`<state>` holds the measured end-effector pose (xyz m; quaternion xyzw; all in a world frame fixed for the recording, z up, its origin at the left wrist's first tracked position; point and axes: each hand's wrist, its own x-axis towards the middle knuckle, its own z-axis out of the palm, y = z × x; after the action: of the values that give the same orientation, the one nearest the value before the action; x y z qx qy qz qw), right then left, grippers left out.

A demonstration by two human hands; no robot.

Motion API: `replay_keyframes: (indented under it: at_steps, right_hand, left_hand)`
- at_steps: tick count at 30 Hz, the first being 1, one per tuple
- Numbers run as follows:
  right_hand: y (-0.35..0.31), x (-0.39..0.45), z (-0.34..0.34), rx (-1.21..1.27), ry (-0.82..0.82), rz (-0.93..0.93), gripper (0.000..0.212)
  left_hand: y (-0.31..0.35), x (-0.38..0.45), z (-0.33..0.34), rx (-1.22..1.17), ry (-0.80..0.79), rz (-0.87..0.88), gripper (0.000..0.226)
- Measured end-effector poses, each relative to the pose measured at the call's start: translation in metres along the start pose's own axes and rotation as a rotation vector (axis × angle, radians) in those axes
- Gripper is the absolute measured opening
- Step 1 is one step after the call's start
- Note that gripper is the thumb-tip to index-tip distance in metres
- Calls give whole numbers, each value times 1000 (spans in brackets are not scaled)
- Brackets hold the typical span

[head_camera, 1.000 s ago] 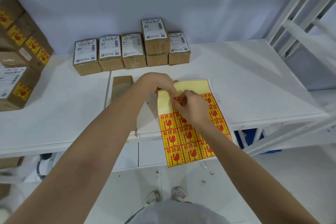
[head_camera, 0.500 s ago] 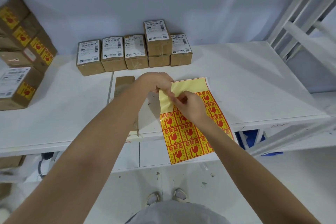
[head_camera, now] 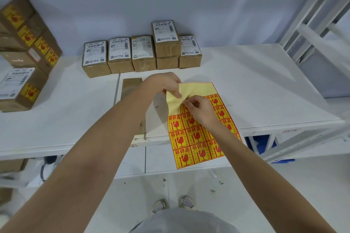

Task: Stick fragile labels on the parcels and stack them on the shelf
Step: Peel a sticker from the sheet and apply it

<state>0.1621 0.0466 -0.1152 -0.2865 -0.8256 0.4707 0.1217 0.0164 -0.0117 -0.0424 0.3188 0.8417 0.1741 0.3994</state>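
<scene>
A yellow sheet of red fragile labels [head_camera: 197,138] lies on the white table [head_camera: 265,85] and hangs over its front edge. My left hand [head_camera: 162,84] pinches the bare, curled-up yellow backing at the sheet's top left. My right hand [head_camera: 198,108] pinches a label at the top of the printed rows. A brown parcel [head_camera: 131,87] lies flat under my left forearm, mostly hidden. Several parcels without fragile labels [head_camera: 121,55] stand in a row against the back wall, one stacked on another [head_camera: 166,38].
A stack of parcels with fragile labels [head_camera: 28,43] fills the left edge. White shelf framing [head_camera: 312,15] rises on the right. A blue bin [head_camera: 263,143] sits under the table. My shoes show on the floor below.
The left hand has lifted and curled the bare backing more. My right fingers have shifted slightly along the top row of labels. The view has dipped a little.
</scene>
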Motion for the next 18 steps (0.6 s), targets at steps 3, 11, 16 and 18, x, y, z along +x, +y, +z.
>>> replay_keyframes:
  at_steps: [3, 11, 16, 18]
  right_hand:
    - [-4, 4, 0, -99, 1, 21, 22]
    - [-7, 10, -1, -170, -4, 36, 21]
    - [-7, 8, -3, -233, -29, -57, 23]
    - [-7, 10, -2, -218, -14, -45, 22]
  left_hand:
    - [9, -11, 4, 225, 125, 51, 48]
    - [2, -38, 71, 1025, 535, 145, 55]
    - [-30, -46, 107, 463, 457, 79, 63]
    - [-38, -44, 109, 372, 455, 79, 61]
